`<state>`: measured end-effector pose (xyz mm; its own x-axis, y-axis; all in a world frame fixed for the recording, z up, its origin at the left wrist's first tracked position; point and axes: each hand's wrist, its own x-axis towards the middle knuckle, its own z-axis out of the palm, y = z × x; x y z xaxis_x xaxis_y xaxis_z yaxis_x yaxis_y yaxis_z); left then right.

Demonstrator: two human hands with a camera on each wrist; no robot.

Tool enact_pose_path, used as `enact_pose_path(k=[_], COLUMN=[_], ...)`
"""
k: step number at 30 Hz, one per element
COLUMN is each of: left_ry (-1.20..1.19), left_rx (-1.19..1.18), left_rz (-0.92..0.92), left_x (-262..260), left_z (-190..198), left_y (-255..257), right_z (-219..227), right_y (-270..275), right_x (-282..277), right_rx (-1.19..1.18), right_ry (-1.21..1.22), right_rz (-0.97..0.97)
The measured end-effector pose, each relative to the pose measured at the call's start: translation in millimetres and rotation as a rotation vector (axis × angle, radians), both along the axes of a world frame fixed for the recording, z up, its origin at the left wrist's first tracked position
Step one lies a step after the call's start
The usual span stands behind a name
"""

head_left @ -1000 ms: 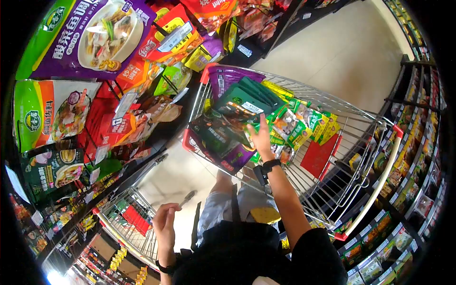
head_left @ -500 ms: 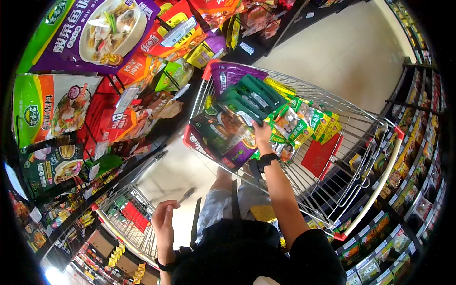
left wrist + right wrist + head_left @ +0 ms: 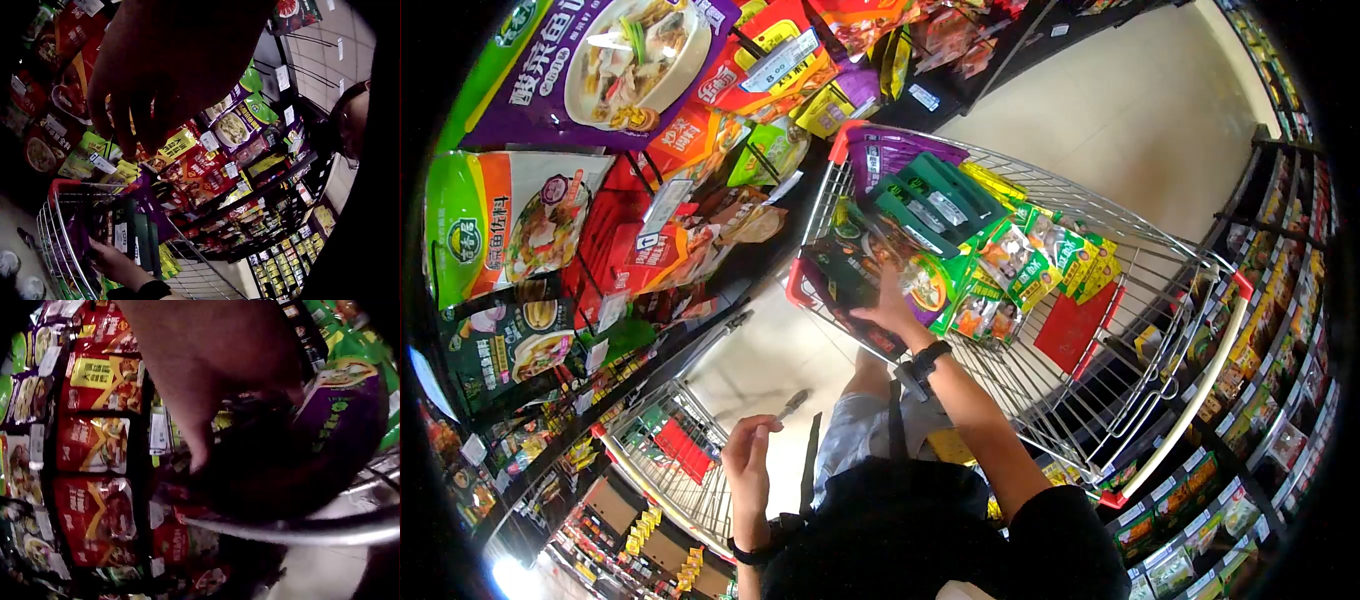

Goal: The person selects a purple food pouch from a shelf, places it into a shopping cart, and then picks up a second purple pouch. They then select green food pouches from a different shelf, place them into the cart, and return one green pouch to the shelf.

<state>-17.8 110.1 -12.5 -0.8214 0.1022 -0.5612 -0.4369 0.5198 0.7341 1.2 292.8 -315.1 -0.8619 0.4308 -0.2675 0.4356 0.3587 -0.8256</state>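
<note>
My right hand (image 3: 892, 308) reaches into the metal shopping cart (image 3: 1145, 240), thumb and fingers spread apart over a dark food pouch (image 3: 840, 268). From the right wrist view, the thumb (image 3: 199, 447) and fingertips lie at the dark pouch beside a purple pouch (image 3: 340, 425). Just past the hand, several dark green packs (image 3: 935, 205) lie overlapping in the cart, with green and yellow bags (image 3: 1025, 265) next to them. My left hand (image 3: 746, 468) hangs loosely curled at my side and holds nothing.
Hanging pouches on a store rack (image 3: 520, 225) crowd the left side. A second cart (image 3: 665, 465) stands at lower left. Stocked shelves (image 3: 1260, 340) curve along the right. The cart's handle (image 3: 1190, 410) faces right, and pale floor (image 3: 1120, 110) shows behind the cart.
My right hand has left the dark green packs and moved down and left to the dark pouch. Those green packs have shifted slightly up and right. The left hand has stayed nearly still.
</note>
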Motion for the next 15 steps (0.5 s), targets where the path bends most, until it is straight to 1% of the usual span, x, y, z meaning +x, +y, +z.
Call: enact_pose_path(k=[3, 4, 5, 7, 9, 11, 13, 15], left_ry=[0.002, 0.003, 0.010, 0.023, 0.015, 0.012, 0.014, 0.010], left_rx=[-0.024, -0.034, -0.031, -0.025, -0.052, -0.065, -0.067, -0.054], left_rz=[-0.008, -0.010, 0.005, 0.031, 0.034, 0.034, 0.037, 0.043], left_x=[0, -1, 0, 2, 3, 2, 3, 5], left_z=[2, 3, 2, 2, 3, 2, 0, -3], left_y=[1, 2, 1, -2, -2, -2, -1, -4], right_z=[-4, 8, 0, 5, 14, 18, 24, 18], right_y=[0, 3, 8, 36, 64, 86, 98, 111], right_x=[-12, -19, -21, -26, -33, -35, -36, -34], right_rx=[0.034, 0.206, 0.311, 0.315, 0.490, 0.614, 0.626, 0.733], right_ry=[-0.212, -0.324, -0.153, -0.205, -0.025, -0.081, -0.208, -0.191], right_rz=[0.021, -0.092, -0.318, -0.374, -0.425, -0.364, -0.424, -0.472])
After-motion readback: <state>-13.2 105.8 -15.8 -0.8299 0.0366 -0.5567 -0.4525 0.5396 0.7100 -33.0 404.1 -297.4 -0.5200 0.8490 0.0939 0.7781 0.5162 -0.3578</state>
